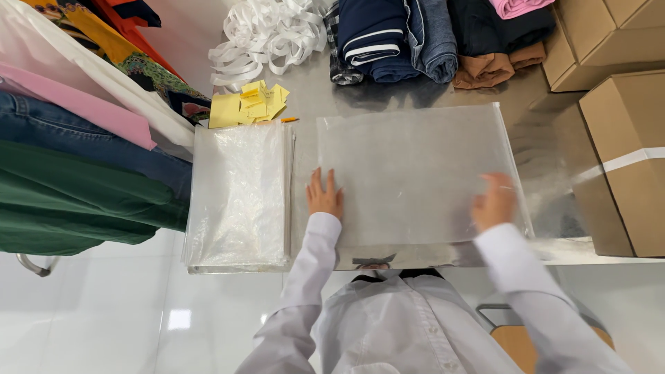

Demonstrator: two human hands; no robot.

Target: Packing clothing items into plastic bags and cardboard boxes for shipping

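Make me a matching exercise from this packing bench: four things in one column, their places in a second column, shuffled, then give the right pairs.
Things:
1. yellow paper slips
2. stack of clear bags
3. cardboard box
4. white tape strips

Places:
A. at the bench's right edge
B. heaped at the far side, beside the folded clothes
C. left of the single clear bag, past the left hand
D. just beyond the stack's far end

Pairs: 1-D, 2-C, 3-A, 4-B. Both the left hand and the right hand rest on the single clear bag.
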